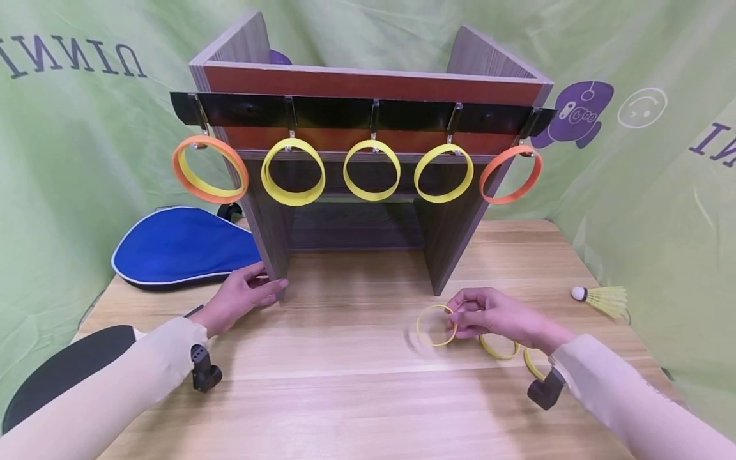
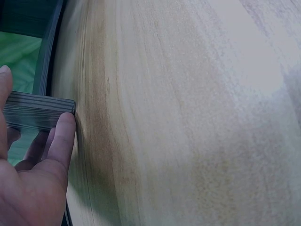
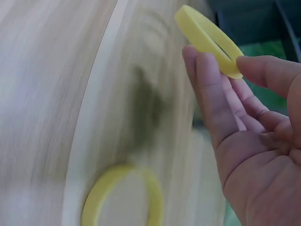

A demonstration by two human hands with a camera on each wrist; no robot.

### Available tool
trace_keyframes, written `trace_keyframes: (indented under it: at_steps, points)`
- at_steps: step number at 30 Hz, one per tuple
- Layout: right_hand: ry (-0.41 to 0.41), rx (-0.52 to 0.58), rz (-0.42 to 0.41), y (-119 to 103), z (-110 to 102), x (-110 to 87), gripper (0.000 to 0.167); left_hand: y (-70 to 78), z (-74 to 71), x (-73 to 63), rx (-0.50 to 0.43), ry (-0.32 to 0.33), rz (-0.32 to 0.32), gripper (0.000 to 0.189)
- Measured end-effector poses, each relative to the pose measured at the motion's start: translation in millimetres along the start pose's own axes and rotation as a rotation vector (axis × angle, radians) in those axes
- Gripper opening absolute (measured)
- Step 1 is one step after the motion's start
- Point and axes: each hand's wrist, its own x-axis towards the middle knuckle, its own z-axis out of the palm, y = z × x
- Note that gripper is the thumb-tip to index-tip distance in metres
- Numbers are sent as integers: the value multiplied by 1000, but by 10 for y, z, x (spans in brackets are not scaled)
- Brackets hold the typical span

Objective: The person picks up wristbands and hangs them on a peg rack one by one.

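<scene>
In the head view my right hand [image 1: 494, 316] pinches a thin yellow silicone wristband [image 1: 418, 326] between thumb and fingertips, just above the table. The right wrist view shows the same wristband [image 3: 197, 35] tilted at the fingertips of that hand [image 3: 263, 155]. Another yellow wristband [image 3: 91, 202] lies below it. My left hand [image 1: 236, 300] grips the lower front edge of the grey wooden stand's left side panel [image 1: 266, 223]. Up close, fingers of the left hand [image 2: 42, 188] lie against the panel end [image 2: 42, 106], the thumb on its other side.
Orange bands [image 1: 512, 176] and yellow bands [image 1: 372, 171] hang from hooks on a black strip [image 1: 330, 115] across the stand. Two yellow wristbands [image 1: 499, 354] lie by my right wrist. A shuttlecock [image 1: 604, 299] is at right, a blue paddle case [image 1: 184, 246] and black paddle [image 1: 75, 364] at left.
</scene>
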Motion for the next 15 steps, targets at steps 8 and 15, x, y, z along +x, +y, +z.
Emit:
trace_keyframes:
  at_steps: [8, 15]
  points:
    - [-36, 23, -153, -336, 289, 47, 28, -9, 9, 13, -2, -2, -11, 78]
    - [-18, 82, -294, -737, 512, 33, 34, -21, 3, 13, -7, 3, 4, 76]
